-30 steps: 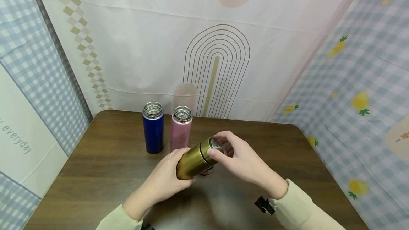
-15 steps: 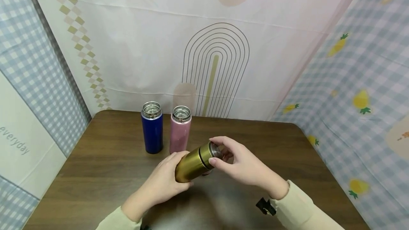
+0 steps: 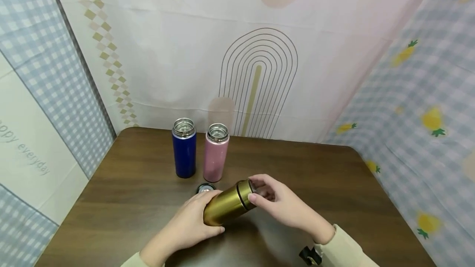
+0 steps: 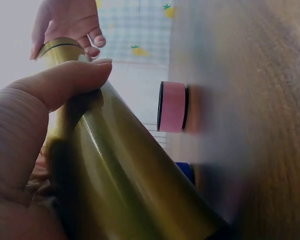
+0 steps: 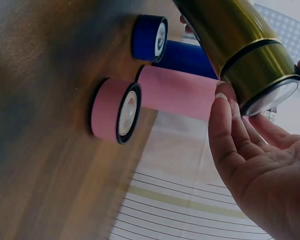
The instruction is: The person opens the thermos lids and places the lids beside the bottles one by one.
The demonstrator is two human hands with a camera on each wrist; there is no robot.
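Observation:
A gold thermos bottle [image 3: 224,208] is held tilted above the table, its lid end up and to the right. My left hand [image 3: 189,219] grips the body near the base, thumb along the side in the left wrist view. At the other end, my right hand [image 3: 283,205] pinches the gold lid [image 5: 262,75] between thumb and fingertips; the lid sits on the bottle with a dark ring below it. Behind stand a blue thermos bottle [image 3: 184,155] and a pink thermos bottle [image 3: 215,162], both upright and uncapped, their steel mouths showing.
A pink lid [image 5: 110,112] and a blue lid [image 5: 145,37] rest on the brown wooden table [image 3: 122,201]. Past my left hand, part of one round lid [image 3: 205,188] shows in the head view. A patterned cloth [image 3: 178,52] hangs behind the table.
The gold bottle and both hands have come lower and tilted flatter. The head view has shifted slightly, and a lid beside my left hand has come into sight.

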